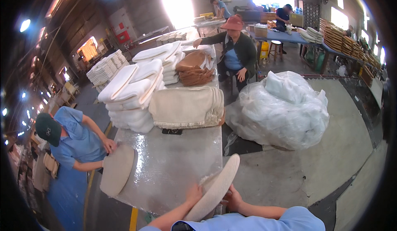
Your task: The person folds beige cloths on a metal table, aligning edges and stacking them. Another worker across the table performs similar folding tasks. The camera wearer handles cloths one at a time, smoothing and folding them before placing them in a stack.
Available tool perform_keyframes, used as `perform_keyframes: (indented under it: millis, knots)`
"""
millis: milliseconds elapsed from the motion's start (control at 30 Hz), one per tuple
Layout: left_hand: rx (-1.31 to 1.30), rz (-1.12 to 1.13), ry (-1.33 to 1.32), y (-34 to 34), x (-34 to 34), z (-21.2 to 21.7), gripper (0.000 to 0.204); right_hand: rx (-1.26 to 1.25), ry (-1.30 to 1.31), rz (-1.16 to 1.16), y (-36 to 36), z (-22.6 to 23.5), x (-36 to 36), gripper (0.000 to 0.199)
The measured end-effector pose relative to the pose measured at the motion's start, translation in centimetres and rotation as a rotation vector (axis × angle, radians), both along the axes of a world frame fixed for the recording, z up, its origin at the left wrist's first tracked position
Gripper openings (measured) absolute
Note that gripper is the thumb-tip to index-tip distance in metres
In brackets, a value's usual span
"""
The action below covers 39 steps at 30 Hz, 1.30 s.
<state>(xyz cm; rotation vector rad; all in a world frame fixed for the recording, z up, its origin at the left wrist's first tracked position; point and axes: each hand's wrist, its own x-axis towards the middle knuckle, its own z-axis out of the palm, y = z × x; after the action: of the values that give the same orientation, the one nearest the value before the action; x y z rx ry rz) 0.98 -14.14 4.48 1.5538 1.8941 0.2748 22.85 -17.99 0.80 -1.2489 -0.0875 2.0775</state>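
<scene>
A beige fabric-covered seat cushion [223,180], thin and rounded, stands tilted on edge at the near end of the table, close to my body. My left hand [194,193] is on its left side, where loose cloth edges show; the hand is slightly blurred and its fingertips are partly hidden. On the other side, my right hand [233,198] grips the cushion with curled fingers near its lower part. At the table's left edge, a co-worker in a blue shirt and dark cap holds a similar beige cushion [118,169].
The shiny table [178,156] bears folded beige cloth [186,107], stacked white padding [134,82] and brown covers [194,67]. A dark flat object [172,131] lies by the cloth. Right of the table sits a large bundle of clear plastic [285,111]. A person in a red hat [233,23] sits beyond.
</scene>
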Motion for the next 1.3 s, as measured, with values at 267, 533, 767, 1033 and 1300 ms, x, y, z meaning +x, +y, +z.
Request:
perform_keyframes:
  millis: [267, 533, 767, 1033, 1300]
  knots:
    - [-0.205, -0.052, -0.067, -2.0, -1.9, -2.9, 0.071, 0.388, -0.404, -0.303, 10.0, 0.2, 9.2, 0.068]
    - [-0.229, 0.008, -0.073, -1.5, -3.7, -4.3, 0.064, 0.733, -0.416, -0.056, 14.0, 3.3, 5.1, 0.026]
    - [-0.116, 0.019, 0.200, -10.4, -13.2, 1.3, 0.063, 0.494, -0.352, 0.002, 7.1, 4.2, 6.7, 0.020]
    - [-0.697, 0.296, 0.020, -19.2, -15.3, -0.2, 0.090, 0.245, -0.748, 1.040, 9.9, 9.1, 9.3, 0.078]
    - [-0.777, 0.394, -0.089, -17.4, -14.2, -1.3, 0.093, 0.154, -0.806, 1.340, 13.1, 5.9, 6.8, 0.093]
